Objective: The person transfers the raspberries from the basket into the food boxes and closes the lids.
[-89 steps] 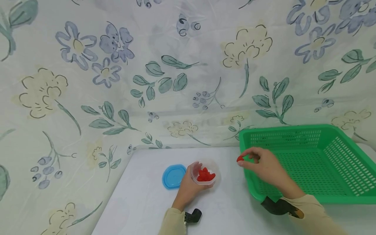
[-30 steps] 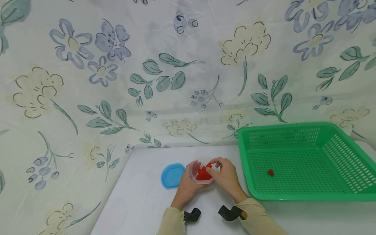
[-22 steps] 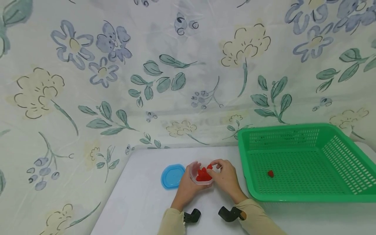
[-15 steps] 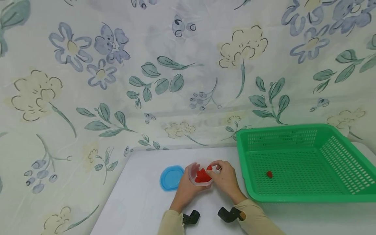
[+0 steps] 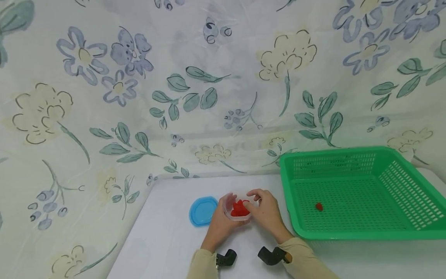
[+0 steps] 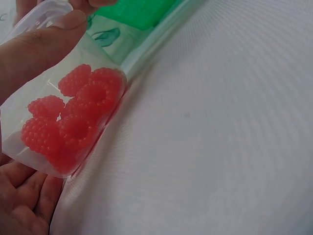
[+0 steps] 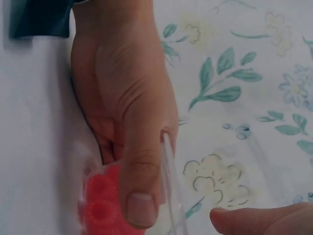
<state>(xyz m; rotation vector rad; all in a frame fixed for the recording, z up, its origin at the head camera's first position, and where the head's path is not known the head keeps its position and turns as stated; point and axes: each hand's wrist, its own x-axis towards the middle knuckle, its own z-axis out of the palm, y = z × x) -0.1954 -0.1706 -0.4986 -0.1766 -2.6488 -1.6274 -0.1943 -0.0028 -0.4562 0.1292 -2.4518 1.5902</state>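
Observation:
My left hand (image 5: 222, 228) grips a clear plastic cup (image 5: 239, 218) tilted toward me over the table. Inside lie several red raspberries (image 6: 79, 128), seen through the wall in the left wrist view. The left thumb (image 7: 142, 166) lies along the cup's side in the right wrist view. My right hand (image 5: 267, 214) is at the cup's right rim, its thumb reaching in over the raspberries and its index finger apart from the thumb. No raspberry shows lifted between them. One loose raspberry (image 5: 319, 207) lies on the floor of the green basket (image 5: 355, 234).
Left of the cup, a blue lid (image 5: 203, 211) lies on the white table (image 5: 156, 240). The basket takes up the table's right side. A floral cloth (image 5: 174, 155) hangs behind the table.
My right hand carried a raspberry to the basket, left it there and came back to the cup. It pinched another at the rim, which no longer shows between thumb and index finger.

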